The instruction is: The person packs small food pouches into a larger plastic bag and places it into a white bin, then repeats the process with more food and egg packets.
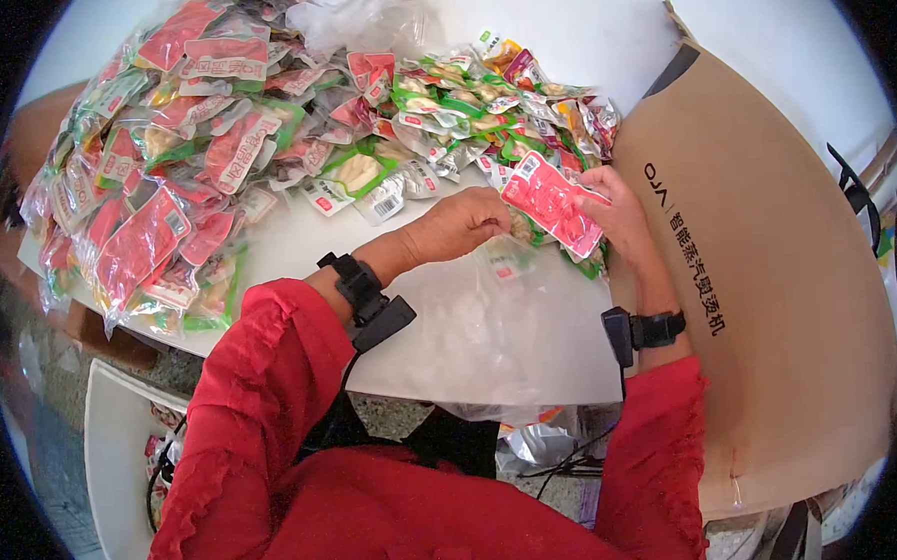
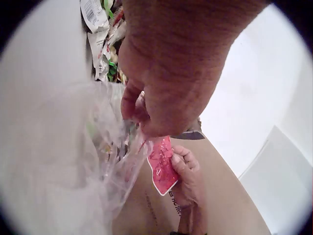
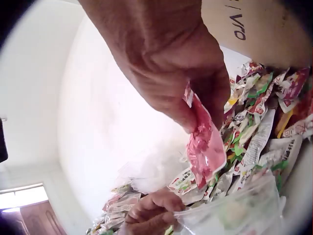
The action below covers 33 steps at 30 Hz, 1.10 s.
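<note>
My right hand [image 1: 621,212] pinches a pink snack packet [image 1: 553,203] by its edge, thumb on its face. In the right wrist view the packet [image 3: 205,147] hangs below the fingers, over the heap. My left hand [image 1: 458,225] grips the rim of a clear plastic bag [image 1: 513,267] with curled fingers. The bag [image 2: 110,152] hangs down below that hand in the left wrist view, with a few packets showing faintly through it. The pink packet is close beside the bag's mouth. Loose small packets [image 1: 461,104] lie just beyond both hands.
At the left rises a large heap of filled clear bags [image 1: 173,162] holding red packets. A tall cardboard box [image 1: 758,266] stands close along the right side. Crumpled clear plastic [image 1: 367,18] lies at the back. Below the white table [image 1: 422,356] stands a white bin [image 1: 111,455] at left.
</note>
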Motion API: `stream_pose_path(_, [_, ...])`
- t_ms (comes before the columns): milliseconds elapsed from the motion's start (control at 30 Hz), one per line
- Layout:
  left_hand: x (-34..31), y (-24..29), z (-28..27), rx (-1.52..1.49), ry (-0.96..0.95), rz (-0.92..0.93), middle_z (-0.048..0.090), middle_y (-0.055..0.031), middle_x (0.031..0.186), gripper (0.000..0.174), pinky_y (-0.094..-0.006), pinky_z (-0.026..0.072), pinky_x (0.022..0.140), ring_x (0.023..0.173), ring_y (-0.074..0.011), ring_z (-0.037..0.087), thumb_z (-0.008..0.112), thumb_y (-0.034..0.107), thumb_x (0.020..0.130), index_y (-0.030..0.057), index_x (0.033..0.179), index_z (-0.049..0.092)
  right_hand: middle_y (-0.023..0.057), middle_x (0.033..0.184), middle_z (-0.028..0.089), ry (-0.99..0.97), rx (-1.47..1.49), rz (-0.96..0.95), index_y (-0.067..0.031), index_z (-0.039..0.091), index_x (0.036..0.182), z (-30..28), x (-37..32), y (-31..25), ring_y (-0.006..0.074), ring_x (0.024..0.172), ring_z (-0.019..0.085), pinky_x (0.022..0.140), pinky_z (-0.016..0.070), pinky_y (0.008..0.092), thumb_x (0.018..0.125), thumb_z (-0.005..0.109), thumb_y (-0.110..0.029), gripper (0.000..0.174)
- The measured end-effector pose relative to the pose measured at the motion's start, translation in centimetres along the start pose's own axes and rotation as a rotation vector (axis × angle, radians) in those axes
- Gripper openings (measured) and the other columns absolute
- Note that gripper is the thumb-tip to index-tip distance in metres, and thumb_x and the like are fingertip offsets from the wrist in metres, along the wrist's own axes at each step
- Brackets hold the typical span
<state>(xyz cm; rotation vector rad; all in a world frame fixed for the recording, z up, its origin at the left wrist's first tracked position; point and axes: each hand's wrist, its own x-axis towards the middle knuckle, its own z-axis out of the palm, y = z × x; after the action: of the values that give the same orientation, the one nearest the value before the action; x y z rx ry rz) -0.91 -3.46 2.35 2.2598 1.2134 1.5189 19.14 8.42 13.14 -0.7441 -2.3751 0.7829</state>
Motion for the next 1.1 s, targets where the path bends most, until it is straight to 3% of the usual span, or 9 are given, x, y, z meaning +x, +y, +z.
stream_pose_path(133, [-0.1,1.0,0.2,0.041,0.041,0.032,0.050,-0.0085,0.082,0.008,-0.0327,0.0421,0.071,0.080,-0.0262,0.051,0.050,0.003,0.079,0.0062,0.086,0.047,0.0007,0.090,0.055,-0.257,-0.062,-0.089,-0.0030,0.051,0.099,-1.1,0.3,-1.2,0.0077,0.084,0.051,0.073,0.0422,0.0217,0.077,0.060,-0.008,0.024])
stream_pose_path(200, [-0.2,1.3,0.2,0.051,0.088,0.062,0.050,-0.0085,0.081,0.011,-0.0335,0.0423,0.069,0.079,-0.0268,0.051,0.050,0.001,0.078,0.0074,0.085,0.044,0.0005,0.090,0.055,-0.449,0.000,0.065,-0.0030,0.053,0.098,-1.9,-0.1,-2.6,0.0091,0.086,0.050,0.074,0.0421,0.0220,0.077,0.061,-0.011,0.024])
stream_pose_path(333, [0.0,1.6,0.3,-0.120,0.003,-0.057,0.050,-0.0093,0.081,0.010,-0.0333,0.0419,0.071,0.079,-0.0258,0.051,0.048,0.000,0.079,0.0072,0.086,0.044,0.0013,0.090,0.055,-0.565,0.047,0.038,-0.0025,0.054,0.099,-3.2,0.2,-3.2,0.0093,0.087,0.050,0.076,0.0416,0.0223,0.077,0.062,-0.014,0.026])
stream_pose_path(400, [0.1,1.9,0.5,-0.169,-0.012,-0.071,0.050,-0.0095,0.081,0.010,-0.0332,0.0418,0.071,0.079,-0.0251,0.051,0.048,0.000,0.080,0.0069,0.087,0.045,0.0029,0.097,0.054,-0.839,-0.025,0.165,-0.0036,0.058,0.098,-3.4,0.3,-3.3,0.0113,0.092,0.049,0.081,0.0397,0.0265,0.076,0.060,-0.017,0.027])
stream_pose_path(700, [-0.7,1.5,1.5,-0.048,0.071,0.043,0.053,-0.0106,0.084,0.012,-0.0337,0.0426,0.073,0.080,-0.0275,0.052,0.048,0.000,0.079,0.0059,0.090,0.051,0.0014,0.097,0.054,-0.848,0.460,0.330,-0.0051,0.047,0.113,5.4,-0.8,-1.1,0.0090,0.086,0.053,0.072,0.0447,0.0246,0.076,0.063,-0.023,0.044])
stream_pose_path(733, [-0.8,1.1,1.3,-0.067,0.097,0.004,0.052,-0.0096,0.084,0.011,-0.0316,0.0422,0.073,0.081,-0.0240,0.052,0.048,0.000,0.080,0.0049,0.089,0.051,0.0006,0.094,0.056,-0.873,0.524,0.361,-0.0054,0.051,0.106,6.0,-1.0,-0.9,0.0102,0.080,0.056,0.068,0.0476,0.0252,0.076,0.063,-0.021,0.036])
stream_pose_path(867, [-1.3,-0.2,1.1,-0.160,0.108,-0.121,0.048,-0.0057,0.078,0.005,-0.0269,0.0409,0.069,0.074,-0.0157,0.048,0.046,0.001,0.084,0.0032,0.086,0.050,0.0017,0.088,0.058,-1.101,0.383,0.450,-0.0055,0.055,0.101,7.1,-1.0,0.0,0.0122,0.074,0.059,0.065,0.0510,0.0268,0.079,0.056,-0.015,0.023])
stream_pose_path(1000, [-1.5,-0.5,1.5,-0.220,0.115,-0.172,0.044,-0.0022,0.073,0.004,-0.0239,0.0395,0.066,0.070,-0.0096,0.042,0.044,0.003,0.086,0.0026,0.086,0.048,0.0026,0.088,0.059,-1.134,0.308,0.402,-0.0047,0.055,0.102,6.8,-0.5,0.0,0.0123,0.077,0.059,0.066,0.0502,0.0267,0.081,0.056,-0.016,0.024])
stream_pose_path(1100, [-1.4,-0.1,1.2,-0.267,0.113,-0.223,0.045,-0.0003,0.074,0.004,-0.0232,0.0396,0.066,0.071,-0.0085,0.043,0.043,0.005,0.087,0.0028,0.087,0.047,0.0026,0.087,0.059,-0.973,0.367,0.333,-0.0034,0.055,0.102,7.4,-1.3,-0.5,0.0117,0.079,0.058,0.069,0.0486,0.0249,0.080,0.056,-0.015,0.024])
